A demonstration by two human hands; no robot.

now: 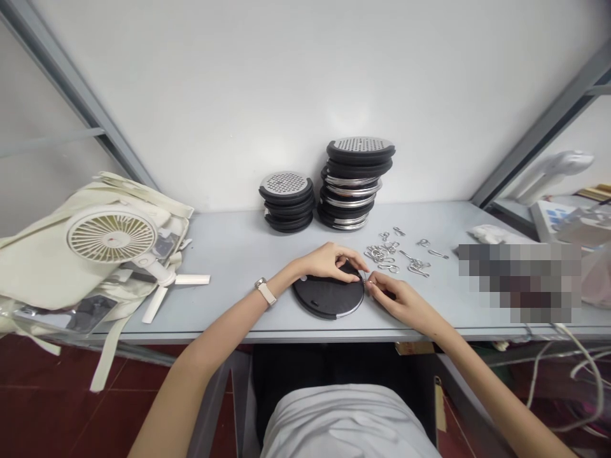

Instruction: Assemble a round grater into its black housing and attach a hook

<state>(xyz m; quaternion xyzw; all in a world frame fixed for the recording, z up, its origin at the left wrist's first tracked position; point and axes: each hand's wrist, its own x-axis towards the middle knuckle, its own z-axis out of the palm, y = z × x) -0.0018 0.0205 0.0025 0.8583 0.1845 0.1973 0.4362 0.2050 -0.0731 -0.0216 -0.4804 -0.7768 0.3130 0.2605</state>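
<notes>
Left hand: rests curled over the far edge of a black round disc, fingertips pressing on its top right rim; a watch with a pale strap sits on the wrist. Right hand: lies just right of the disc, thumb and forefinger pinched on a small metal clip held against the disc's right rim; the remaining fingers are loosely curled.

Black round disc: lies flat on the grey worktop, close to the front edge, near its middle.

Loose metal clips: scattered heap of small silver hooks and rings, just beyond the right hand, right of centre.

Stacked discs: low stack and tall stack, side by side at the back edge against the white wall; each is topped by a perforated silver face, with chrome rims showing in the tall one.

Cream tote bag: on the left end of the worktop, straps hanging over the front edge; a cream folding fan lies on it.

Right end: white crumpled item, cables dropping past the front edge.
</notes>
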